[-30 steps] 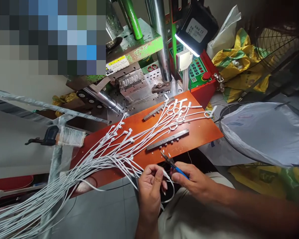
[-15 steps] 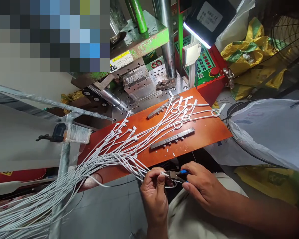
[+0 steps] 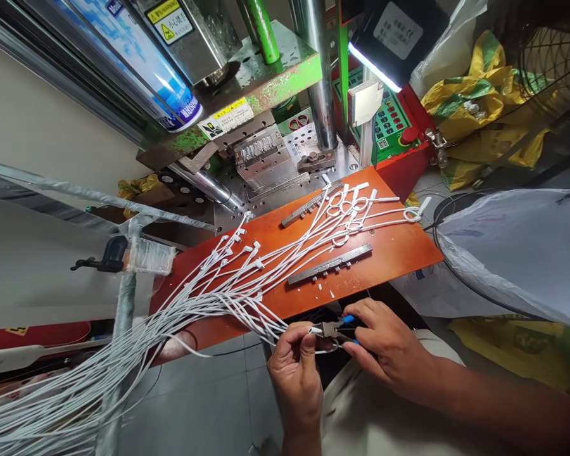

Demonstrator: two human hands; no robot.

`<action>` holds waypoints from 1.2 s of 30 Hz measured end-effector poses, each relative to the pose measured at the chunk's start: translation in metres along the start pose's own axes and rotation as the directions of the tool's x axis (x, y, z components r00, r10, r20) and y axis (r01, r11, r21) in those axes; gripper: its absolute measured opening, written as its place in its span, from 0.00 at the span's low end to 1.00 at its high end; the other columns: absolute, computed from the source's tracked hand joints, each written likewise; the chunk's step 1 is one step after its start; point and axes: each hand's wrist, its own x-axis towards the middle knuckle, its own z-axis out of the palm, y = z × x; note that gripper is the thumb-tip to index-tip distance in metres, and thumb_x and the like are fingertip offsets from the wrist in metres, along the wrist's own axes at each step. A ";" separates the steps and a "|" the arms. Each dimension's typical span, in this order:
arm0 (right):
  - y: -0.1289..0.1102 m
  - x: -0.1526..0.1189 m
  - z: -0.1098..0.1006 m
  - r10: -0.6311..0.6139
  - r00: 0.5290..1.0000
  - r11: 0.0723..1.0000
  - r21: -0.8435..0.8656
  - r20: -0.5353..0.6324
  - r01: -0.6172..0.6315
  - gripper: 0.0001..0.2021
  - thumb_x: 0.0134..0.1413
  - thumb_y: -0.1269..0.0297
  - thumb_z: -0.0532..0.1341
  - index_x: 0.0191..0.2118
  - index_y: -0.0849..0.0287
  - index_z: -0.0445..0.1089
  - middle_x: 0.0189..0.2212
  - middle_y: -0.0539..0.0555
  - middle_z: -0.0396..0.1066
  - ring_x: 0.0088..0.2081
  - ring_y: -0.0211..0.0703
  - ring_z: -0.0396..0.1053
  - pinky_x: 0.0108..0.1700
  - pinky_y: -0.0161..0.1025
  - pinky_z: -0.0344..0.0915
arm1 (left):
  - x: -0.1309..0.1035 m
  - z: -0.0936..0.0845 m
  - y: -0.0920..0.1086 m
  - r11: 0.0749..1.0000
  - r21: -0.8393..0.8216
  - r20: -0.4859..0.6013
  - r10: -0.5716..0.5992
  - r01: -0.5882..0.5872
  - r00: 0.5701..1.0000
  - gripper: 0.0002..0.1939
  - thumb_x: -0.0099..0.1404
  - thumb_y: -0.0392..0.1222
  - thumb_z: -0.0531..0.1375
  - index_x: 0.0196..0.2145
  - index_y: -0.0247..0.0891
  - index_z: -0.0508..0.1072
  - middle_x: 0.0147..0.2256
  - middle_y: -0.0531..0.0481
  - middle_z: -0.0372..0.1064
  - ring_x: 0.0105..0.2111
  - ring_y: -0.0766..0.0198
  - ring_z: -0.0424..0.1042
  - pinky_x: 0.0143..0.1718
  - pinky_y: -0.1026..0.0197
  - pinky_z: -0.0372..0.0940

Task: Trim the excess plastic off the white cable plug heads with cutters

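Observation:
My left hand (image 3: pixel 297 364) pinches a white cable by its end, thumb against fingers, just below the board's front edge. My right hand (image 3: pixel 384 335) is wrapped round a pair of cutting pliers (image 3: pixel 331 330) with blue handles. The pliers' jaws lie at the white cable end, close to my left fingertips; whether they are fully closed on it I cannot tell. A bundle of white cables (image 3: pixel 209 303) runs from the lower left across the orange board (image 3: pixel 403 247). Many cable ends on it carry small white plugs, and several are looped at the right.
Two toothed metal bars (image 3: pixel 330 265) lie on the board among white scraps. Behind stands a green press (image 3: pixel 285 82) with a metal mould (image 3: pixel 261 155) and a red control box (image 3: pixel 403 164). A clamp (image 3: pixel 111 254) sits on a rail at left; a white bag (image 3: pixel 513 247) hangs at right.
My right hand has shifted slightly, its fingers spread a little wider on the handles. The pliers' head has turned and shows more clearly. The cables on the board stay put.

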 end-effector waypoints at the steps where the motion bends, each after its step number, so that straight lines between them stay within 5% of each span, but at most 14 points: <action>1: 0.001 0.001 0.000 -0.002 1.000 1.000 -0.011 0.005 0.002 0.15 0.78 0.62 0.59 0.37 0.58 0.78 0.52 0.62 0.75 0.47 0.54 0.68 0.49 0.50 0.66 | 0.000 0.000 0.000 1.000 0.001 0.006 -0.004 0.004 1.000 0.07 0.74 0.43 0.70 0.38 0.38 0.82 0.34 0.50 0.77 0.28 0.63 0.77 0.32 0.62 0.74; 7: 0.007 0.003 -0.004 -0.023 0.997 1.000 0.004 0.079 0.022 0.15 0.78 0.61 0.60 0.37 0.58 0.78 0.42 0.60 0.74 0.42 0.51 0.66 0.44 0.47 0.65 | 0.001 0.002 0.002 0.998 0.001 0.051 0.059 -0.059 0.997 0.06 0.76 0.39 0.68 0.38 0.40 0.82 0.32 0.53 0.76 0.28 0.64 0.76 0.32 0.63 0.73; 13: 0.010 0.004 -0.010 -0.033 0.995 0.998 0.050 0.093 0.029 0.17 0.80 0.59 0.58 0.41 0.58 0.81 0.52 0.62 0.74 0.49 0.54 0.67 0.51 0.51 0.67 | 0.000 0.004 0.001 0.997 0.010 0.054 0.078 -0.078 0.995 0.04 0.76 0.37 0.68 0.39 0.40 0.83 0.32 0.52 0.77 0.29 0.63 0.77 0.32 0.63 0.73; 18: 0.010 0.003 -0.007 -0.029 0.996 0.999 0.037 0.087 0.026 0.19 0.80 0.59 0.57 0.37 0.59 0.79 0.46 0.62 0.74 0.44 0.52 0.66 0.46 0.49 0.68 | -0.001 0.009 0.005 0.997 0.034 0.033 0.063 -0.064 0.997 0.06 0.75 0.40 0.69 0.37 0.39 0.82 0.31 0.52 0.76 0.28 0.62 0.76 0.33 0.61 0.73; 24: 0.008 0.001 -0.003 -0.013 0.997 0.996 0.086 0.078 0.007 0.15 0.80 0.62 0.56 0.45 0.58 0.80 0.49 0.61 0.74 0.47 0.53 0.67 0.49 0.50 0.69 | -0.001 0.012 0.012 0.993 0.084 0.028 0.076 -0.078 0.997 0.06 0.76 0.40 0.68 0.38 0.40 0.81 0.31 0.52 0.75 0.28 0.63 0.76 0.33 0.63 0.72; 36: 0.010 0.006 -0.007 -0.080 0.992 0.996 -0.025 0.101 0.083 0.23 0.81 0.57 0.54 0.36 0.60 0.79 0.39 0.60 0.73 0.39 0.49 0.65 0.40 0.45 0.63 | 0.001 0.005 0.007 0.994 0.015 0.076 0.104 -0.106 0.992 0.04 0.76 0.35 0.67 0.40 0.41 0.82 0.32 0.53 0.76 0.28 0.64 0.77 0.31 0.64 0.74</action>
